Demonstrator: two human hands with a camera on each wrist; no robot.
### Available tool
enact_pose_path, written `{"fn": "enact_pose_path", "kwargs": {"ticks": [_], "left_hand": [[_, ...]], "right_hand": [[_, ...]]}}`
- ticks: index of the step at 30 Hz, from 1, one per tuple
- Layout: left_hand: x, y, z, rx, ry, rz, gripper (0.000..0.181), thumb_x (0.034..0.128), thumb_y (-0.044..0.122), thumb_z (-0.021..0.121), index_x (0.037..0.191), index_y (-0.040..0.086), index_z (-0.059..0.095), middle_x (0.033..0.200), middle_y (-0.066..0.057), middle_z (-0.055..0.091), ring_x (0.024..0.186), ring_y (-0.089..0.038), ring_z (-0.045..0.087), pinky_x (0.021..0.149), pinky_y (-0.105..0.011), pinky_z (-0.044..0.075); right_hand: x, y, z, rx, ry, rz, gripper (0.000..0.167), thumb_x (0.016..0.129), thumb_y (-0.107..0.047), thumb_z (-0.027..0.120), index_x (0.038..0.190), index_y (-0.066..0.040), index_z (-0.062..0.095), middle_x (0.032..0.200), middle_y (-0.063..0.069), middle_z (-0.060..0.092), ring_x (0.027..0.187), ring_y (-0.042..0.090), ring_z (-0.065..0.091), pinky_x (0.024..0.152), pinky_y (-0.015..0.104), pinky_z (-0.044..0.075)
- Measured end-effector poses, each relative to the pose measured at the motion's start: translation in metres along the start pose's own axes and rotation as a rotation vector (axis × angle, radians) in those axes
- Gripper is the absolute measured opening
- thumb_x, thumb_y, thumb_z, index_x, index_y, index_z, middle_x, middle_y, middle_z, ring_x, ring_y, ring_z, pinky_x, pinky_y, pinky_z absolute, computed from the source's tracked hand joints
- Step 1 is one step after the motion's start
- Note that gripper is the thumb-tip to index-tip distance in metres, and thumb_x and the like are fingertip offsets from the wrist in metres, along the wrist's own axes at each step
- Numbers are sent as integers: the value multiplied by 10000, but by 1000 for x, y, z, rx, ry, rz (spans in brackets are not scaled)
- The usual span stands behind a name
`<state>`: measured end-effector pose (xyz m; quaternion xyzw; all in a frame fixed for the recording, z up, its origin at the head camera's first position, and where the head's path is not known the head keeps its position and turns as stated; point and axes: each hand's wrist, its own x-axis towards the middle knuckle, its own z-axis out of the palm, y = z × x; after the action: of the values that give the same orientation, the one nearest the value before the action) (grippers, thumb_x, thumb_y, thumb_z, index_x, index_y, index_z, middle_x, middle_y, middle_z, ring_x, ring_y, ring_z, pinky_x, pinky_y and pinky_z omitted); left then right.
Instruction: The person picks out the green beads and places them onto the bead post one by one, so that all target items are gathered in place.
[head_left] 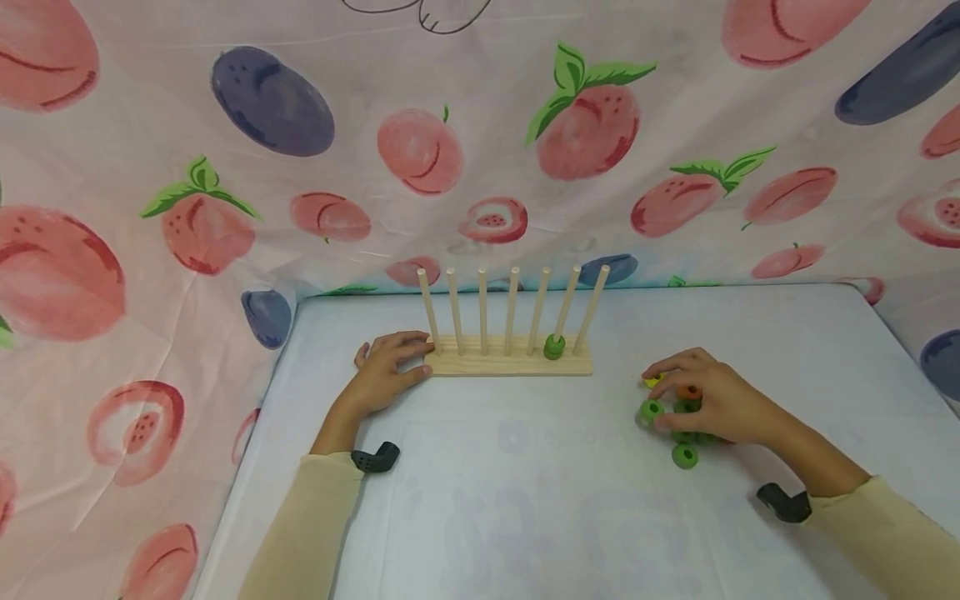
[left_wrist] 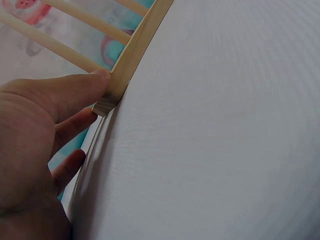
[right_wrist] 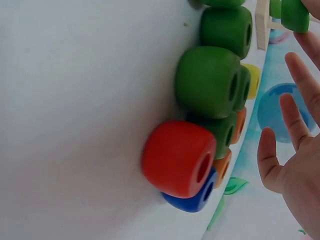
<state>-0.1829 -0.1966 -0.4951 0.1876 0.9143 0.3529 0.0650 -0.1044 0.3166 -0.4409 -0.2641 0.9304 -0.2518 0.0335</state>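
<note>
Beige sleeves (head_left: 303, 521) come up closest to us, and out of the left one there's the left hand (head_left: 386, 371), thumb and fingertips pinching the end of a pale wooden peg stand (head_left: 487, 365). Across the white table (head_left: 517, 500), the right hand (head_left: 723, 404) has a green bead (head_left: 649, 410) pinched between thumb and index finger, the other fingers spread in its wrist view. That bead is by the pile, well apart from the stand; whether it's clear of the tabletop, I can't call. Looks like painted wood: light and stiff, probably, smooth enough to slip or roll, hardly fragile. Best hold, I'd say, is round the curved sides, hole left free. And look at the pile: red bead (right_wrist: 175, 160), blue bead (right_wrist: 187, 200), yellow bead (right_wrist: 252, 80), more greens and oranges, overlapping too much to count. Green on the sixth peg (head_left: 567, 300) too, one or two stacked, hard to say! From the left wrist, the stand runs out of frame, its end partly hiding a fingertip.
</note>
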Motion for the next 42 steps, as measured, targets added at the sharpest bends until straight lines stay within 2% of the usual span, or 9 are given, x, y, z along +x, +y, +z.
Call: {"fn": "enact_pose_path", "kwargs": {"ticks": [7,13,17,21,27,33,42], "left_hand": [[0,0,0,-4,-3,-2,436,982,352,693,1396,222,650,1542,10,494,1459,-337,310,1148,-685,-92],[0,1,-1,-3,-3,0,437,982,351,693,1395,215,651,1543,3,496,1455,-342,313,1146,-688,-90],[0,1,-1,-3,-4,-2,438,983,353,692,1395,212,651,1546,4,493,1452,-339,317,1149,-683,-90],[0,1,-1,-3,-3,-3,438,982,352,693,1395,212,651,1548,3,492,1453,-339,317,1149,-684,-91],[0,2,-1,-3,0,-4,434,980,346,696,1392,215,654,1541,3,498,1453,-337,319,1149,-685,-89],[-1,3,0,4,0,-13,433,978,340,699,1392,218,655,1542,1,496,1460,-331,311,1152,-682,-82],[-1,2,-1,0,1,-13,433,977,347,700,1388,219,657,1544,-3,495,1458,-330,312,1155,-680,-83]], "right_hand": [[3,-2,-6,13,42,-57,290,790,-264,899,1044,-317,768,1170,-113,724,1073,-22,489,809,325,568],[7,-8,-14,40,62,-49,301,797,-219,892,1047,-323,760,1085,-146,725,1006,49,547,746,316,564],[9,-10,-19,38,70,-29,309,795,-224,895,1043,-340,751,1056,-170,707,1002,95,582,769,346,562],[11,-12,-23,39,80,-36,307,794,-211,894,1037,-331,749,1031,-178,695,988,53,598,789,350,562],[15,-18,-32,37,87,-39,317,793,-195,892,1039,-316,732,1019,-198,675,974,3,609,827,271,534],[22,-23,-40,31,106,-75,351,774,-158,896,1055,-288,730,1018,-185,684,977,-10,613,858,200,502],[31,-31,-48,40,120,-75,344,800,-133,870,1091,-249,729,1025,-164,684,973,-34,561,843,210,472]]}}
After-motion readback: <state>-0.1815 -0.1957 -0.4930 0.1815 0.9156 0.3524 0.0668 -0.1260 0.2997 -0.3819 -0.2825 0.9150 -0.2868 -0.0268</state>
